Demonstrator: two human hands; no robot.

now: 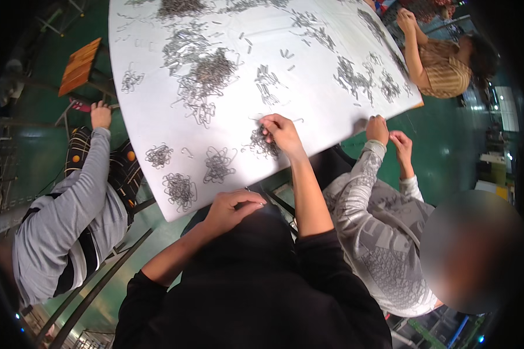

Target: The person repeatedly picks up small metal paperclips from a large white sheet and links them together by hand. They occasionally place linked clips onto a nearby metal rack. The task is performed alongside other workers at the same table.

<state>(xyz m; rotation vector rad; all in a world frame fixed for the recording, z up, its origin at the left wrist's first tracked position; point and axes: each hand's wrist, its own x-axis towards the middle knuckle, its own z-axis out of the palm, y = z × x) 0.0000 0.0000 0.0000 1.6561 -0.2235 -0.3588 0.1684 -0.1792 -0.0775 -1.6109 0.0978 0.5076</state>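
Bent metal wire pieces, many of them hook-shaped, lie in heaps on the white table. My right hand (281,134) reaches over a small wire heap (263,144) near the front edge, thumb and fingers curled together at its far side. Whatever those fingertips pinch is too small to make out. Just off the table edge, above my lap, my left hand (234,210) is closed, thumb pressed to the fingers. A tiny item may be at its tips, but I cannot tell. Left of my right hand sits another wire heap (219,165).
The white table (308,87) carries a large wire pile (212,70) farther back and two small heaps by the left corner. A person in grey (70,221) sits at left, another in patterned grey (384,232) at right. A third person (445,70) is far right. A wooden stool (80,66) stands left.
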